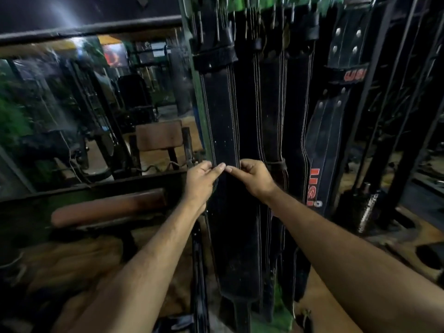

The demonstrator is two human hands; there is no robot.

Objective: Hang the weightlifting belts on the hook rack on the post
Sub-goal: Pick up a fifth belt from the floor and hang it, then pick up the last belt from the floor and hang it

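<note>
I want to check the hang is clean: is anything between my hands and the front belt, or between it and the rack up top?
Nothing visible is. The left hand and right hand rest on the front belt, one at each edge. That belt hangs straight down from the hook rack, beside the other belts.

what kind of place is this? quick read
Most likely a gym. Black stitched weightlifting belts hang in a row on a post, one with red lettering. A padded bench and dark metal machine frames stand around. Both hands, left hand and right hand, touch the front belt.
</note>
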